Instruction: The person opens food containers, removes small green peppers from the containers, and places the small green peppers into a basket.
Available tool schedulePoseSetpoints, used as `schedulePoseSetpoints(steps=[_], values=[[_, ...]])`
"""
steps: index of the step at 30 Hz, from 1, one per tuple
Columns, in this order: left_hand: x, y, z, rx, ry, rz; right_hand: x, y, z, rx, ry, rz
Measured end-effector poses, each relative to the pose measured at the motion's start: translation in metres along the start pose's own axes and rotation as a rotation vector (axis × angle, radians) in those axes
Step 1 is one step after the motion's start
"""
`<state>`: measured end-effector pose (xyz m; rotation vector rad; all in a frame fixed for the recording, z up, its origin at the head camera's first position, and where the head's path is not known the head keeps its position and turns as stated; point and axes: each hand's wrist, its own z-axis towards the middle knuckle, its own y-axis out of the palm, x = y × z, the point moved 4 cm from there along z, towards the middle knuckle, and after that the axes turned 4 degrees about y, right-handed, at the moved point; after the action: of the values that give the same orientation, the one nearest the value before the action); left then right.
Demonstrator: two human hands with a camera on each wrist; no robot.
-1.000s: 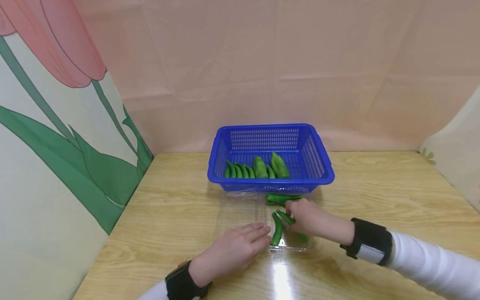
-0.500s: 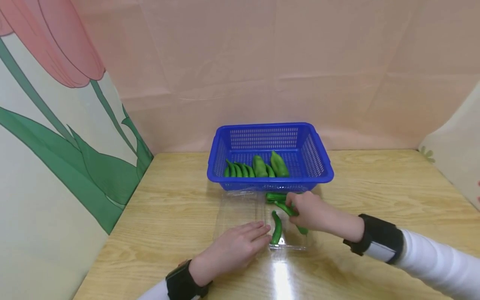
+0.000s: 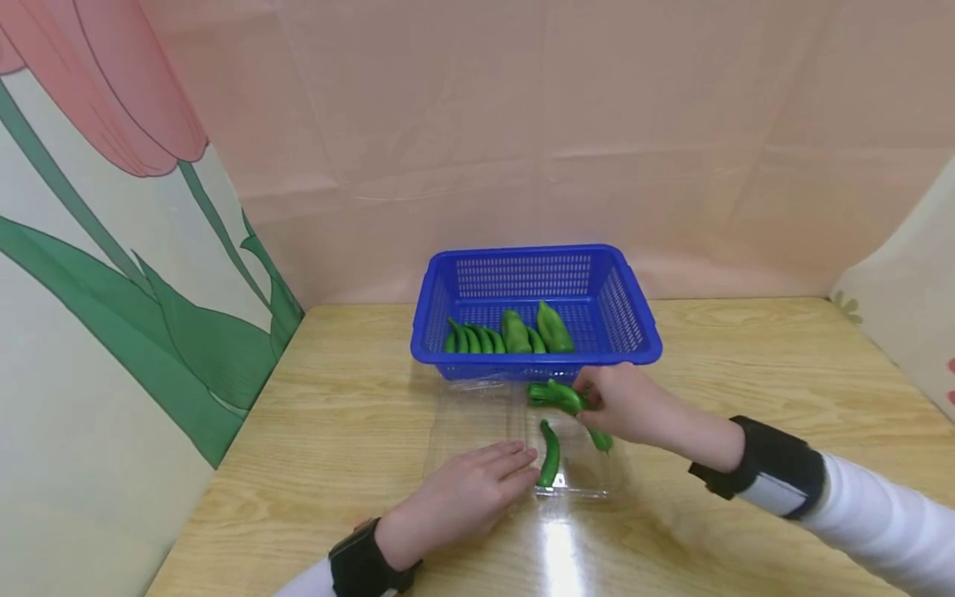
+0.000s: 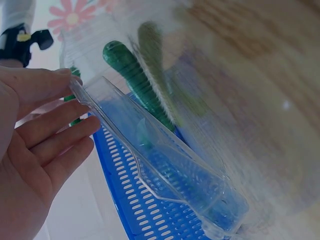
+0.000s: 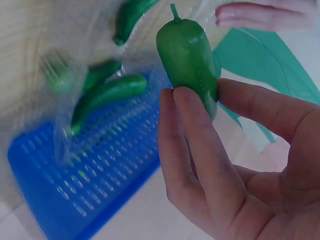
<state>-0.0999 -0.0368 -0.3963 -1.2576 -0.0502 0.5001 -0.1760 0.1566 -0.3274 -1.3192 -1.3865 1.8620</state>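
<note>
My right hand (image 3: 630, 404) pinches a long green chili pepper (image 3: 601, 438) between thumb and fingers, over the right half of a clear plastic clamshell box (image 3: 585, 481). The same pepper, stem outward, shows in the right wrist view (image 5: 186, 52). One curved chili pepper (image 3: 550, 456) lies in that half, near its left side. Further green peppers (image 3: 537, 396) lie at its far end, partly covered by the held one. My left hand (image 3: 466, 489) rests at the middle fold, fingers fairly straight; its thumb and fingertips (image 4: 90, 125) touch the clear edge in the left wrist view.
Behind the box stands a blue perforated basket (image 3: 537, 361) with several slim chili peppers (image 3: 475, 340) and two broader green peppers (image 3: 555, 329) (image 3: 515, 333). The box's open lid (image 3: 477, 414) lies flat on the left. A pink cloth (image 3: 559, 166) hangs behind the wooden table (image 3: 351, 414).
My right hand has moved away from me, toward the basket, carrying the chili pepper to the far end of the box. The left hand has stayed in place.
</note>
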Motion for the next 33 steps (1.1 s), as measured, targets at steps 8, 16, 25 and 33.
schedulePoseSetpoints(steps=[8, 16, 25, 33], values=[[0.000, -0.001, -0.001, -0.005, 0.000, -0.004, 0.000, -0.019, 0.012, 0.003, 0.049, -0.046], [0.000, -0.001, -0.001, -0.003, 0.000, 0.001, 0.006, -0.035, 0.031, -0.024, 0.137, -0.066], [0.000, 0.001, -0.002, 0.013, 0.004, 0.002, 0.013, -0.047, 0.054, -0.008, 0.151, -0.065], [0.000, 0.002, -0.002, 0.018, 0.003, 0.001, 0.018, -0.056, 0.075, -0.052, 0.218, -0.024]])
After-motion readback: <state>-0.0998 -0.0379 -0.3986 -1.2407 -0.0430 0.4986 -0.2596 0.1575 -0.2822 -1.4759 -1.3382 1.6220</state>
